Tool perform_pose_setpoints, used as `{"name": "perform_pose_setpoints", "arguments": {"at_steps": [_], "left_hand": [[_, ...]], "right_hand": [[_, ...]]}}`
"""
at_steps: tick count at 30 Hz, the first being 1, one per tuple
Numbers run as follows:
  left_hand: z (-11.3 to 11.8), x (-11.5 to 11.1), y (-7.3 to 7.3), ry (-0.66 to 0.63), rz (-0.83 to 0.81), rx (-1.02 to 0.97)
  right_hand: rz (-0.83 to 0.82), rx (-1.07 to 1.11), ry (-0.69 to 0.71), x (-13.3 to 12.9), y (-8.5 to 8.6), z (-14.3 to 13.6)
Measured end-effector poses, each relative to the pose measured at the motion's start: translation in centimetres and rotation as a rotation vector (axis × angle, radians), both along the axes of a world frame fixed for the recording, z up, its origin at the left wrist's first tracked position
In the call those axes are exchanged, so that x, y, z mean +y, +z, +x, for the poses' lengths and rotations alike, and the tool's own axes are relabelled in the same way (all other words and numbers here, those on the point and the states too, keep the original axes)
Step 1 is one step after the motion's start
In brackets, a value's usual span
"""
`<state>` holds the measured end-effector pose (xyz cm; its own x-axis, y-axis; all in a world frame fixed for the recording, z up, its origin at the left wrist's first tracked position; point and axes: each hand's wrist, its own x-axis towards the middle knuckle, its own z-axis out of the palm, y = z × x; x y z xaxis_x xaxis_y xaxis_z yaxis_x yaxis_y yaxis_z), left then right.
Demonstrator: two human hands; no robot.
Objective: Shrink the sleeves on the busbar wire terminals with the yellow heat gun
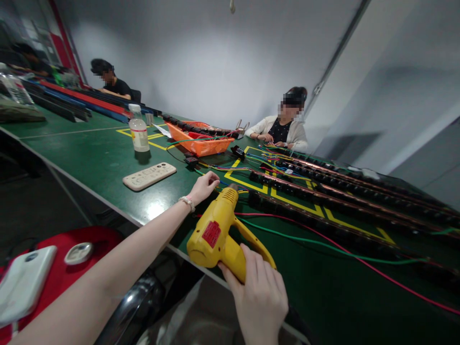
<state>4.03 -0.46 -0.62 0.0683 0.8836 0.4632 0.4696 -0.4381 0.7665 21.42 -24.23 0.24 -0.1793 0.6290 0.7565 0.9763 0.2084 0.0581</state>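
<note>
My right hand [261, 292] is wrapped round the handle of a yellow heat gun [215, 225] with a red label. Its nozzle points away from me, toward thin coloured wires at the end of a long black bar [283, 206]. Just left of the nozzle, my left hand [204, 188] is closed in a pinch on wires, among them a blue wire [223, 183]. The fingertips are partly hidden. Red and green wires [305, 235] run to the right across the green table, past the heat gun.
More bars with copper strips [345, 191] lie at right. Beyond my left hand are a phone [150, 176], a bottle [138, 129] and an orange basket [206, 147]. A co-worker [282, 127] sits across the table, another [117, 85] farther left. A red stool [97, 237] stands lower left.
</note>
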Motion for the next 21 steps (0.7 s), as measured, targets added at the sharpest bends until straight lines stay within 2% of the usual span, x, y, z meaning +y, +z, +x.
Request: {"name": "perform_pose_setpoints", "arguments": {"at_steps": [6, 9, 13, 21], "left_hand": [[-0.3, 1.0, 0.0, 0.003, -0.13, -0.025], [-0.5, 1.4, -0.1, -0.04, -0.158, -0.048], [-0.8, 1.5, -0.3, -0.094, -0.145, -0.056], [-0.8, 0.9, -0.2, -0.068, -0.061, -0.054]], "right_hand": [[-0.037, 0.09, 0.039, 1.2, -0.9, -2.2], [-0.049, 0.105, 0.046, 1.2, -1.0, -2.5], [-0.079, 0.099, 0.067, 1.3, -0.7, -2.1], [-0.155, 0.106, 0.182, 1.6, 0.9, 0.4]]}}
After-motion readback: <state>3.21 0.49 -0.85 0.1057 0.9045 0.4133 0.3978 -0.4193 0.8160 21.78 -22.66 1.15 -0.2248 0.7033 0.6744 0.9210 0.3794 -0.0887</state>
